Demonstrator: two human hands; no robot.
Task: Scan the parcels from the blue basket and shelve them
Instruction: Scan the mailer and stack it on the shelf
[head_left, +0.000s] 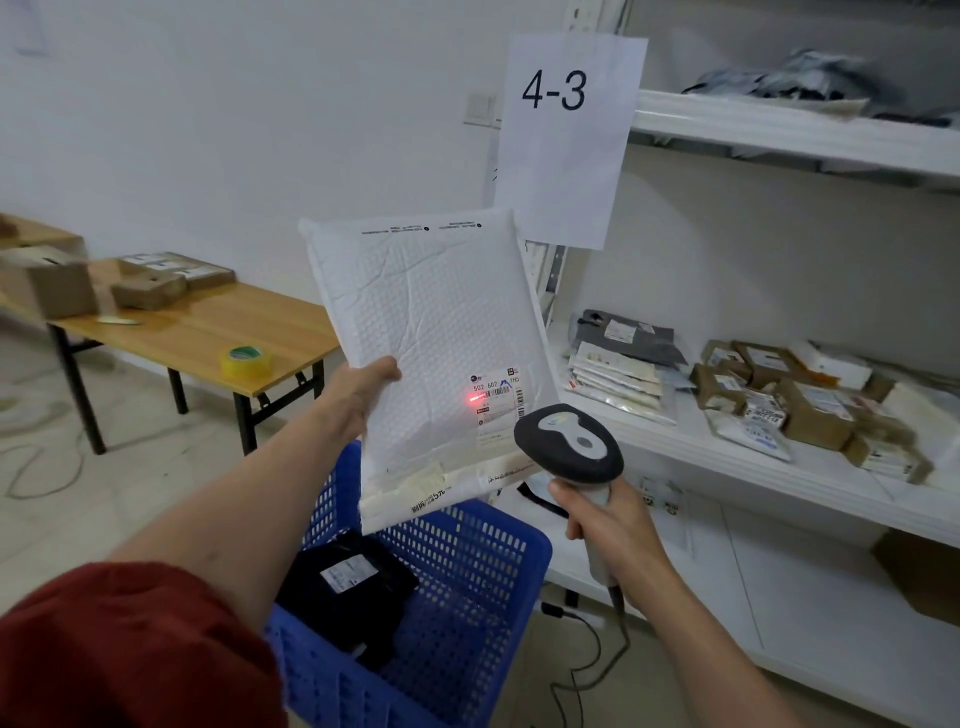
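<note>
Head view, centre: white mailer (431, 322) is being pinched by the left hand (358, 397).
Lower right: scanner (571, 441) is being gripped by the right hand (610, 519).

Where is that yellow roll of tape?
In the head view, the yellow tape roll lies on the wooden table, near its right edge, left of the left hand gripping the white bubble mailer.
</note>
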